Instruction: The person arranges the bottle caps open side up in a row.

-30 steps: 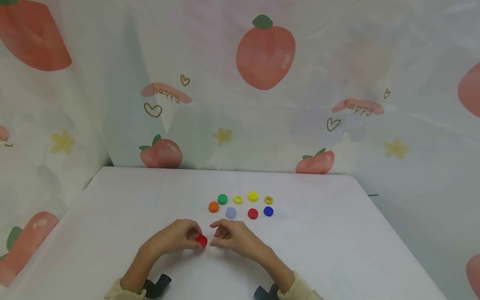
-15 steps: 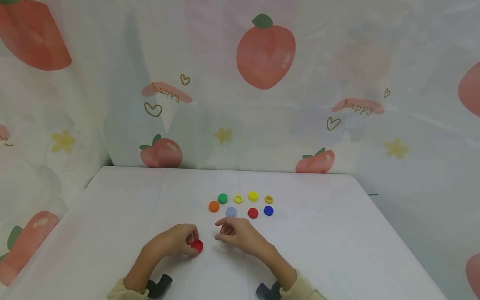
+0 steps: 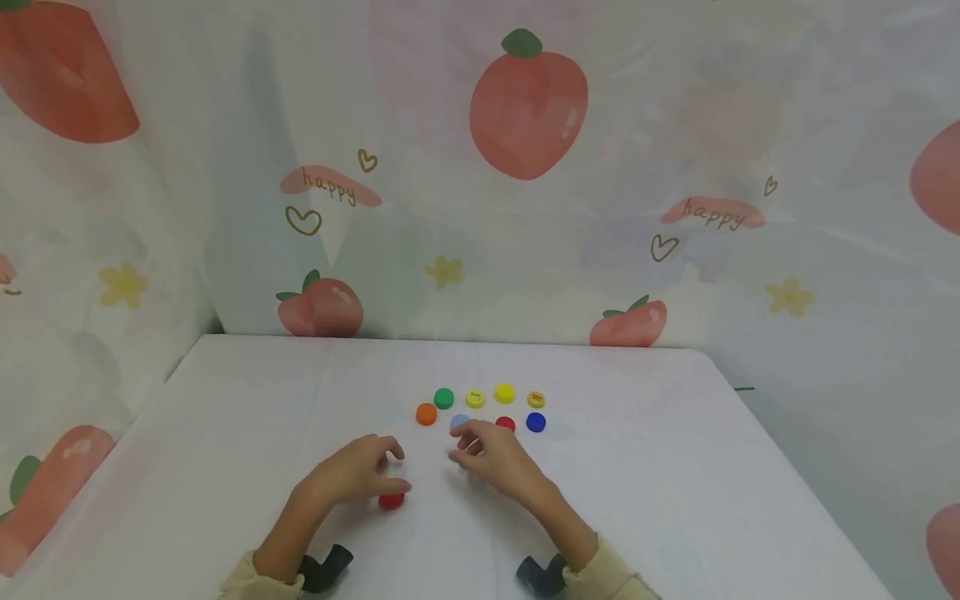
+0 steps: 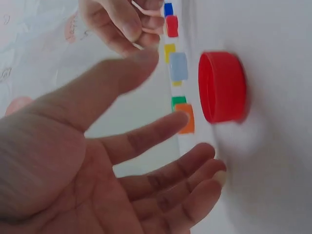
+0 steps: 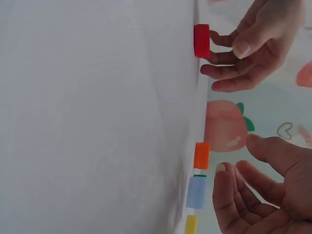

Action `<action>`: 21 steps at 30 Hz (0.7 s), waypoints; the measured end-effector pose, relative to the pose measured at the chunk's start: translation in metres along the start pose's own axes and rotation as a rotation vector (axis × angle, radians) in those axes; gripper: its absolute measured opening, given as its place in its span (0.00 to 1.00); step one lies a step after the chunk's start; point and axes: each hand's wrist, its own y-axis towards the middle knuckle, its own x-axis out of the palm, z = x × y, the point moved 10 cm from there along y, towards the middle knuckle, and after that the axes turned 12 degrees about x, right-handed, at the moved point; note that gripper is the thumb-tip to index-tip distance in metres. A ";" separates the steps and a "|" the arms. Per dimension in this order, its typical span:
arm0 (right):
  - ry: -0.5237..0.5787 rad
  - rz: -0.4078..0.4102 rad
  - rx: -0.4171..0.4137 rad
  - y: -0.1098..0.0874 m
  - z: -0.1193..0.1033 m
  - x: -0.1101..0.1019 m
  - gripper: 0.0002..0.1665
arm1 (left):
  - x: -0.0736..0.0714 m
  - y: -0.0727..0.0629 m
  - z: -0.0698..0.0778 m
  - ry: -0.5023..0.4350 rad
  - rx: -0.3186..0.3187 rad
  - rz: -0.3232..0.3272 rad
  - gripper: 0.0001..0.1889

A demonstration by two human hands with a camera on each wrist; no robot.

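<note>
A red bottle cap (image 3: 391,502) sits on the white table, its hollow side up in the left wrist view. My left hand (image 3: 352,471) is just over it with thumb and fingers spread apart, and a gap shows between them and the cap in that view. Further right, my right hand (image 3: 491,454) hovers with loosely bent fingers and holds nothing. In the head view it partly covers a light blue cap (image 3: 458,421) and a second red cap (image 3: 506,425).
Behind the hands lie an orange cap (image 3: 426,414), a green cap (image 3: 444,398), several yellowish caps (image 3: 505,392) and a dark blue cap (image 3: 536,422). A fruit-printed cloth (image 3: 525,250) hangs behind the table (image 3: 637,467). Black devices (image 3: 326,569) sit at both wrists.
My left hand has drawn the red cap left and toward me, then let go of it, fingers spreading. My right hand has moved right and slightly away, toward the row of caps.
</note>
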 end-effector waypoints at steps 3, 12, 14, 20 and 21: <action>-0.019 0.028 -0.001 0.000 0.002 -0.005 0.19 | -0.004 0.006 0.004 0.018 -0.013 0.049 0.19; -0.095 0.097 0.003 0.008 0.002 -0.019 0.21 | -0.021 0.022 0.021 0.077 -0.010 0.195 0.19; -0.110 0.104 0.006 0.010 0.001 -0.021 0.21 | -0.021 0.027 0.023 0.087 -0.005 0.193 0.20; -0.165 0.090 0.040 0.018 0.004 -0.022 0.22 | -0.018 0.042 0.031 0.112 0.005 0.178 0.21; -0.172 0.084 0.047 0.019 0.005 -0.022 0.22 | -0.017 0.044 0.032 0.107 0.000 0.176 0.21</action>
